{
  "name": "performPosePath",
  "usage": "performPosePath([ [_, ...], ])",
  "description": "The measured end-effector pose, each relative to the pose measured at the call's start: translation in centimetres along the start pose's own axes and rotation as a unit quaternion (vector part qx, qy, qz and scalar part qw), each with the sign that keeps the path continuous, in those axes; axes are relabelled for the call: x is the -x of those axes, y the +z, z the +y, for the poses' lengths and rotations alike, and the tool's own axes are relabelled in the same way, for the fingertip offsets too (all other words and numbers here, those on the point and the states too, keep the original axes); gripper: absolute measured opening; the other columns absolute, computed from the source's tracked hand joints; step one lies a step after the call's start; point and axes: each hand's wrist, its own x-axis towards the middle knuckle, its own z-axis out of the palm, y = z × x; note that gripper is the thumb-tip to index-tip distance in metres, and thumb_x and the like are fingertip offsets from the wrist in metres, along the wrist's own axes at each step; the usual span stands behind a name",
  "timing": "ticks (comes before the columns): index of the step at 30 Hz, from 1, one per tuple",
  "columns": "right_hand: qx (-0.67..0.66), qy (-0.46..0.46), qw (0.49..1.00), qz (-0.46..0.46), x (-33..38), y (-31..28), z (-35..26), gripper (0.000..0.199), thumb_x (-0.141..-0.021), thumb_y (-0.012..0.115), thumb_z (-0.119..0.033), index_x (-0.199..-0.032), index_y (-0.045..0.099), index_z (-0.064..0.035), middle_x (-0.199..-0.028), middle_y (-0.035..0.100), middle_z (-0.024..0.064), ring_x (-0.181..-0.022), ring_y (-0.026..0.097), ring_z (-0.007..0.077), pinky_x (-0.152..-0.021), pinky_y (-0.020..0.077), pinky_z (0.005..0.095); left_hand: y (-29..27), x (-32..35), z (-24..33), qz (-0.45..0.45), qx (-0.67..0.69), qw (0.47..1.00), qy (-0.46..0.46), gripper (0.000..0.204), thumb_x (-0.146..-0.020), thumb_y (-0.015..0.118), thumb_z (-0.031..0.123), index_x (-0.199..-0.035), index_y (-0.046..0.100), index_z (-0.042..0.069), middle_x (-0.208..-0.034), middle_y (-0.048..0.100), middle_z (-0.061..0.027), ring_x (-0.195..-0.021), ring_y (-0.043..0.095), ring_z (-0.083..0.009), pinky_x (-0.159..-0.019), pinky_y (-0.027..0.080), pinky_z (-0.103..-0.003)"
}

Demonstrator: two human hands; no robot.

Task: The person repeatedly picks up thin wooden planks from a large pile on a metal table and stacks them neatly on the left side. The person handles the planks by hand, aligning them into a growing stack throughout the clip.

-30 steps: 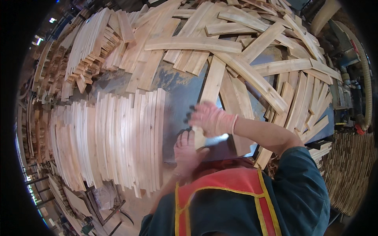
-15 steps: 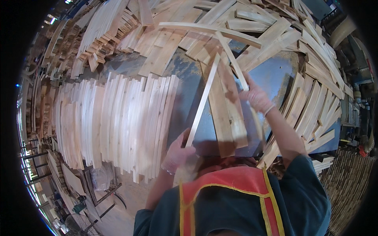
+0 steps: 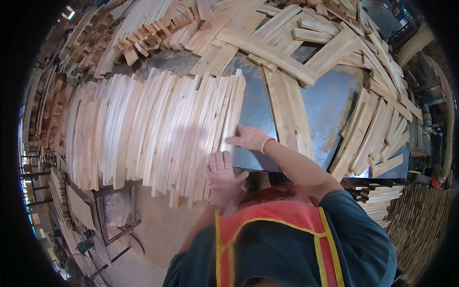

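A long row of pale wooden strips (image 3: 158, 129) stands side by side on the metal table. At its right end, my right hand (image 3: 252, 138), in a light glove, closes on the outermost wooden strip (image 3: 235, 107). My left hand (image 3: 222, 177), gloved too, lies against the near ends of the right-hand strips with its fingers stretched out and together. It grips nothing that I can see. The two hands are close together, the left one nearer my body.
Long boards (image 3: 289, 112) lie on the metal table (image 3: 330, 105) right of the row. A loose heap of boards (image 3: 267, 52) covers the far side. More short boards (image 3: 368, 129) lean together at the right, and stacked lumber (image 3: 148, 28) stands far left.
Half a second ago each hand held a separate strip over the boards. Both hands have come together at the row's right end, the left hand's fingers have straightened, and the view has shifted.
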Motion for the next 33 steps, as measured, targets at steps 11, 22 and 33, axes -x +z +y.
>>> performPosePath([
  [11,0.169,0.167,0.911,0.338,8.3,-4.7,11.1,0.089,-0.075,0.083,-0.051,-0.144,0.049,-0.0084,-0.148,0.046,0.0199,-0.132,0.048,0.0433,-0.101,0.0510,0.0549,-1.5,-4.3,3.3,-0.018,0.040,0.996,0.072,0.079,-0.088,0.072,0.047,-0.154,0.050,0.009,-0.151,0.052,-0.0143,-0.143,0.046,-0.0358,-0.114,0.040,-0.050],
  [22,0.302,-0.067,0.824,0.474,-1.8,-21.6,11.2,0.060,-0.077,0.072,-0.033,-0.132,0.059,-0.0105,-0.123,0.066,0.0202,-0.121,0.063,0.0411,-0.109,0.0434,0.0501,1.4,-9.5,11.3,-0.187,-0.023,0.981,-0.036,0.113,-0.073,0.080,0.064,-0.163,0.036,0.012,-0.166,0.036,-0.0162,-0.151,0.031,-0.0481,-0.118,0.033,-0.066],
  [33,-0.060,0.062,0.973,0.216,6.1,-25.0,20.5,0.090,-0.080,0.077,-0.026,-0.161,0.040,-0.0089,-0.129,0.068,0.0214,-0.109,0.070,0.0289,-0.095,0.0558,0.0402,-1.1,-9.5,6.3,-0.243,0.275,0.908,-0.202,0.103,-0.088,0.070,0.055,-0.168,0.027,0.007,-0.171,0.032,-0.0209,-0.156,0.031,-0.0453,-0.121,0.036,-0.056],
])
